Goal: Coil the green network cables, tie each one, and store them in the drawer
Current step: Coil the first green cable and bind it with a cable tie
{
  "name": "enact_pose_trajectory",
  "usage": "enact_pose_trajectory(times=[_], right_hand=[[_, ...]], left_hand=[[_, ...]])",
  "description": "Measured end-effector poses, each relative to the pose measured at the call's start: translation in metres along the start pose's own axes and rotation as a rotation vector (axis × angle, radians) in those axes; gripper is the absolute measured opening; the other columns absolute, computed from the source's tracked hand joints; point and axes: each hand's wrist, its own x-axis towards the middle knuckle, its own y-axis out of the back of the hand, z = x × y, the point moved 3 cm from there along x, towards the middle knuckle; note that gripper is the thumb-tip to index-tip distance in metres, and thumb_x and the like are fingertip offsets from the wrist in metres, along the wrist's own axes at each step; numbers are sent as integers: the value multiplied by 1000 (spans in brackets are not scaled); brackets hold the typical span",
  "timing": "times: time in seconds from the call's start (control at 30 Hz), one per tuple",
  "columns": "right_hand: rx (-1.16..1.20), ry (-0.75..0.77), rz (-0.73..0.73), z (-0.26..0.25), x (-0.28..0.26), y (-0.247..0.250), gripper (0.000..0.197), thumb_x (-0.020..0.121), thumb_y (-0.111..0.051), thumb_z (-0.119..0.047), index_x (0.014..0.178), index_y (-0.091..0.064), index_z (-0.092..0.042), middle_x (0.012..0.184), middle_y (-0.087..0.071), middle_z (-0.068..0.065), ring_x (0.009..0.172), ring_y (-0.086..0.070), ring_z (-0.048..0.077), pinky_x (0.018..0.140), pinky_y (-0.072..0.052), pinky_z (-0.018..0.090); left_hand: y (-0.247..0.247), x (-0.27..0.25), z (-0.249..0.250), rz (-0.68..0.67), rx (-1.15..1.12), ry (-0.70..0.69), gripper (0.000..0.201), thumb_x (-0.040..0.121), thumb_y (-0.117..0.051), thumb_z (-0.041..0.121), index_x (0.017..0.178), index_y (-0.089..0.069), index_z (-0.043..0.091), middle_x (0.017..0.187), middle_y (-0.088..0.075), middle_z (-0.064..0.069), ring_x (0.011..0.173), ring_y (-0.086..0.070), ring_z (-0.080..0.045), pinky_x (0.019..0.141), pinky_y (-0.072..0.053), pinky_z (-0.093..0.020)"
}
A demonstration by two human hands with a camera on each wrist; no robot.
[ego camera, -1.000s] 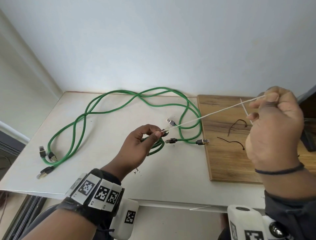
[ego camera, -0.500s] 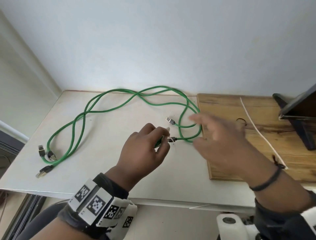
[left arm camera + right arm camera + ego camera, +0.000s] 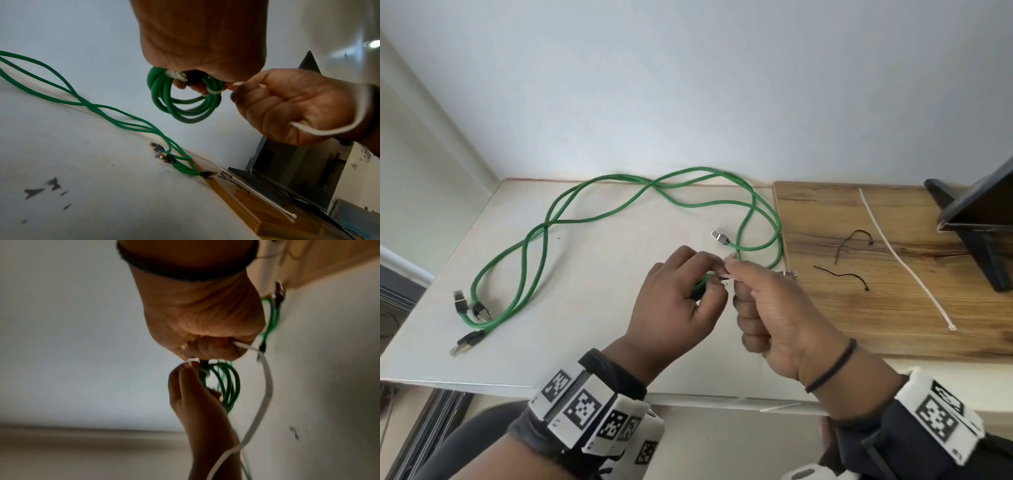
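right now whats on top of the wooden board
On the wooden board lie a long white zip tie and two thin dark ties, with a dark stand at its far right. The right hand covers its near-left corner.

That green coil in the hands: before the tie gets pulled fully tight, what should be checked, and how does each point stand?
1. Coil held firmly: ok. The left hand grips the coiled green cable.
2. Tie goes round the whole bundle: ok, as far as the left wrist view shows; the white zip tie bands the strands.
3. Tail in hand: ok. The right hand holds the tie, its free end trailing out of the fist.
4. Tie locked in its head: cannot tell.
5. Connector clear of the band: ok. A plug sits apart from the tie.
6. Other cables tied: not ok. The loose green cables lie on the table, and a spare zip tie waits on the wooden board.
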Motion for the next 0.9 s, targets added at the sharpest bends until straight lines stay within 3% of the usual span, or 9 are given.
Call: enact_pose_trajectory(times=[0.17, 0.37, 0.63, 0.73, 0.8, 0.9], right_hand=[[111, 32, 2, 0, -2, -7, 50, 87, -57, -24, 46, -29, -25, 45, -15, -8, 38, -9, 10, 38, -12, 15], [101, 95, 6, -1, -6, -8, 47, 90, -54, -19, 49, -31, -25, 45, -17, -6, 38, -11, 10, 44, -11, 17], [-25, 215, 32, 3, -8, -8, 58, 92, -52, -18, 34, -51, -22, 45, -19, -4, 36, -14, 10, 41, -17, 17], [-193, 317, -12, -3, -9, -4, 51, 94, -51, -29, 44, -55, -21, 48, -22, -2, 37, -17, 9, 41, -18, 21], [-282, 352, -69, -7, -4, 1, 45, 94, -49, -35, 52, -46, -17, 49, -23, -2, 39, -18, 9, 40, -19, 22], [-278, 269, -103, -3, 10, 11, 42, 96, -48, -33, 59, -46, -15, 50, -28, -2, 41, -22, 11, 43, -20, 23]], left_hand=[[-4, -1, -6, 46, -106, 90, 14, 78, -46, 27, 86, -56, 30, 78, -53, 18, 72, -53, -6, 63, -44, -28], [-8, -3, -9, 52, -198, 165, 16, 76, -48, 33, 84, -61, 30, 80, -55, 7, 78, -55, -9, 66, -45, -26], [-11, -5, -14, 25, -263, 155, 15, 78, -50, 27, 82, -64, 30, 81, -48, 6, 80, -49, -6, 69, -40, -16], [-2, -2, -22, -40, -308, 212, 14, 78, -50, 31, 84, -63, 32, 86, -52, 0, 79, -49, -3, 70, -37, -10], [7, 3, -30, -58, -279, 244, 14, 79, -52, 32, 85, -65, 32, 89, -55, -1, 82, -52, -3, 72, -38, -8], [21, 12, -35, 21, -222, 292, 16, 85, -58, 14, 85, -68, 26, 90, -54, 0, 83, -56, 1, 68, -39, -3]])
